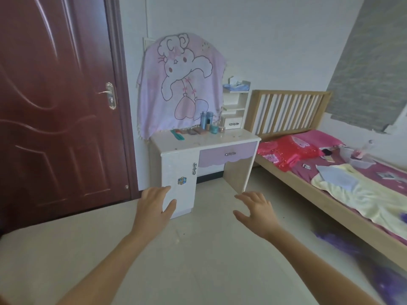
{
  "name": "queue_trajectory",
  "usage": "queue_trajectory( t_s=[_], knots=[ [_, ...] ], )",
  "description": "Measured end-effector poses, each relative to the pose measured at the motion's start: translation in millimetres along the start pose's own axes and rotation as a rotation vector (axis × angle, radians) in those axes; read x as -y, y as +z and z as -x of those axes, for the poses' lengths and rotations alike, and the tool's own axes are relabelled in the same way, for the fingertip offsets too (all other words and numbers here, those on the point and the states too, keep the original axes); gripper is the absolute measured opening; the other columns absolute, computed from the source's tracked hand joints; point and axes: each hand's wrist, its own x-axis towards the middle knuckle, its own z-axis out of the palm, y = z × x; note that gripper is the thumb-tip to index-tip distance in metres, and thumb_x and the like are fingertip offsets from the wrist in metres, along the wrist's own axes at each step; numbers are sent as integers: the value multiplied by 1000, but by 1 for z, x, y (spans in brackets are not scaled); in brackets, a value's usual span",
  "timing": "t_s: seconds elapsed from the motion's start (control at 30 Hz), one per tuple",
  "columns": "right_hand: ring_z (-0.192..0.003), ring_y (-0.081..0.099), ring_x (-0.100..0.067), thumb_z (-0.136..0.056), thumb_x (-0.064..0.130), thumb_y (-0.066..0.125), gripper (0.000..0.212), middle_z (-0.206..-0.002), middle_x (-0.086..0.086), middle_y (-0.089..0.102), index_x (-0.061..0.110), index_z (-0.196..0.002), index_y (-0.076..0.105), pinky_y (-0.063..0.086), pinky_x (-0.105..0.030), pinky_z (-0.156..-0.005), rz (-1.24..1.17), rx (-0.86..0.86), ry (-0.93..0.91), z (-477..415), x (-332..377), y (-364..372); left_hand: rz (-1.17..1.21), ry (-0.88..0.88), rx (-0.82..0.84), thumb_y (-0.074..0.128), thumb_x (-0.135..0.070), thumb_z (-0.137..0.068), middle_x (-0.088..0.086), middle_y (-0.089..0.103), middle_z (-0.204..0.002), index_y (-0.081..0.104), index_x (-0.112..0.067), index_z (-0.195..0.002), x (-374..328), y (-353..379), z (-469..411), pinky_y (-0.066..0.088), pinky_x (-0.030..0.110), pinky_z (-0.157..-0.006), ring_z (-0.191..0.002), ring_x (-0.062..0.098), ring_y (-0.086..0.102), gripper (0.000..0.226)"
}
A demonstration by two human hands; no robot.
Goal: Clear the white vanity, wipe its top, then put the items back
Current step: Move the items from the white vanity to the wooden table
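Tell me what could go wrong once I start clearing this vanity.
1. The tall blue bottles stand bunched at the back of the vanity top; lifting one may topple its neighbours or the teal jar.
2. The pink cartoon cloth hangs down just behind them, so a reaching hand might snag and drag it.
3. Your left hand and right hand are both empty, so you have no wiping rag ready.
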Motion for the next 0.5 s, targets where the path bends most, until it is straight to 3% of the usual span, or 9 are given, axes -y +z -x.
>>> queue_trajectory(
  t_s=[0.17, 0.33, 0.5],
  knots=[
    [-133, 27, -17, -79, 50, 38, 61, -138, 0, 41, 24, -134, 43, 23, -30, -104, -48, 39, -44, -49, -12, 23, -92, -39, 42, 30, -51, -76, 14, 63, -102, 61, -1, -111, 23, 30, -27, 40, 42, -87, -105, 39, 50, 68],
    [-134, 26, -17, -74, 51, 34, 68, -140, -2, 39, 23, -136, 41, 23, -30, -104, -48, 75, -113, -111, -17, 46, -112, -112, -5, 28, -54, -74, 13, 60, -113, 58, -3, -117, 61, 47, -73, 36, 42, -93, -114, 36, 44, 73],
    [-135, 25, -17, -86, 47, 46, 56, -143, 0, 36, 25, -137, 39, 23, -31, -104, 5, 75, -107, -200, -34, 44, -39, -202, -30, 53, -30, -89, 12, 58, -116, 55, -6, -120, 99, 66, -145, 37, 45, -95, -119, 31, 37, 40]
  ],
)
